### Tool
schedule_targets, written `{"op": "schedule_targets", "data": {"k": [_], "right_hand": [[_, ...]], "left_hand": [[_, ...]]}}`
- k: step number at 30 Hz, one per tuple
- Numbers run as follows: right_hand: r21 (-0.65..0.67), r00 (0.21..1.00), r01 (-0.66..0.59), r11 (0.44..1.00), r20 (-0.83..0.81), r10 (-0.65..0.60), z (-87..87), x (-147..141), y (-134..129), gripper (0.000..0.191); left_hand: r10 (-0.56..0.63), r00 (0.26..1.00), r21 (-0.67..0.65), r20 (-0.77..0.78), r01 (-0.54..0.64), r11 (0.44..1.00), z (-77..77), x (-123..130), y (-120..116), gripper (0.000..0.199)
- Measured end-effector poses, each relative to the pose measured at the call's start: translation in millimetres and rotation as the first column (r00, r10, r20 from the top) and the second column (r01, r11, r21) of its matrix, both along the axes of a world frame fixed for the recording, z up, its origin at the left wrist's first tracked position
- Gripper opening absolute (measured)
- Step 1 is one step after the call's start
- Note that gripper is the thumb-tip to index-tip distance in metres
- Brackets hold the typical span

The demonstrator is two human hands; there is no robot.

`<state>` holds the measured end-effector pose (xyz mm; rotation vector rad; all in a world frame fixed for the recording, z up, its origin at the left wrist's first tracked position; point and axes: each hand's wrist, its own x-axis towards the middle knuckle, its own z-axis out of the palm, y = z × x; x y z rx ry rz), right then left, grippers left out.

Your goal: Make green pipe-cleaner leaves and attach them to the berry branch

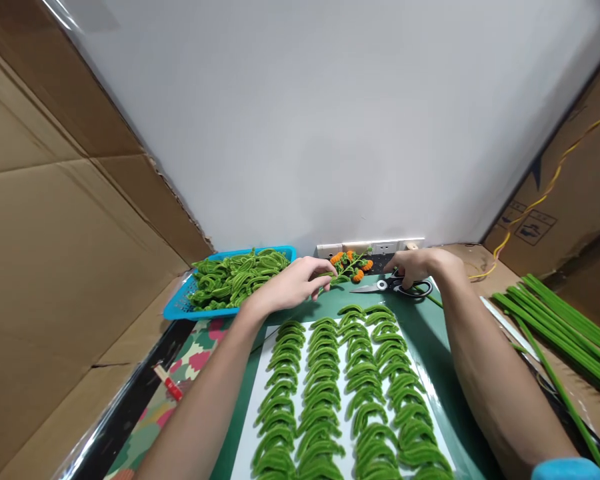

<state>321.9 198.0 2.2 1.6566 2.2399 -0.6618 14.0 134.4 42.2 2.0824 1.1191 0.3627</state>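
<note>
My left hand (305, 279) is over the stem of a spray of orange flowers (359, 274) with green leaves, near the wall. Its fingers are curved but apart, and the stem passes beside them; a firm grip on it does not show. My right hand (414, 265) has its fingers down on the black handles of a pair of scissors (381, 285), whose blades point left on the green mat. Below both hands, several rows of curved, fuzzy green leaves (323, 373) lie on a white sheet (253, 400).
A blue basket (180, 300) heaped with fuzzy green pieces (240, 277) stands at the left. Green fuzzy stems (560, 327) lie on cardboard at the right. Power sockets (384, 247) line the wall's foot. A red-wrapped stick (169, 383) lies on patterned cloth. Cardboard walls flank both sides.
</note>
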Motion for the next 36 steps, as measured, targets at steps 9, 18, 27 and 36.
{"op": "schedule_targets", "data": {"k": [9, 18, 27, 36], "right_hand": [[0.068, 0.984, 0.055, 0.996, 0.164, -0.066, 8.6, -60.3, -13.9, 0.036], [0.325, 0.885, -0.131, 0.937, -0.387, 0.259, 68.3, -59.2, -50.5, 0.031], [0.569, 0.573, 0.006, 0.822, -0.676, 0.464, 83.2, -82.8, -80.5, 0.024], [0.704, 0.708, 0.031, 0.71, -0.517, 0.481, 84.8, -87.5, -83.8, 0.02]], "left_hand": [[0.021, 0.973, -0.066, 0.23, -0.006, 0.998, 17.9, 10.2, -15.8, 0.029], [0.004, 0.95, 0.052, 0.312, -0.021, 0.998, 25.4, 6.6, -15.9, 0.035], [0.111, 0.908, 0.023, 0.403, -0.132, 0.991, 35.9, 12.0, -31.7, 0.036], [0.134, 0.961, 0.268, 0.241, -0.198, 0.943, 42.6, 13.8, -42.2, 0.032]]}}
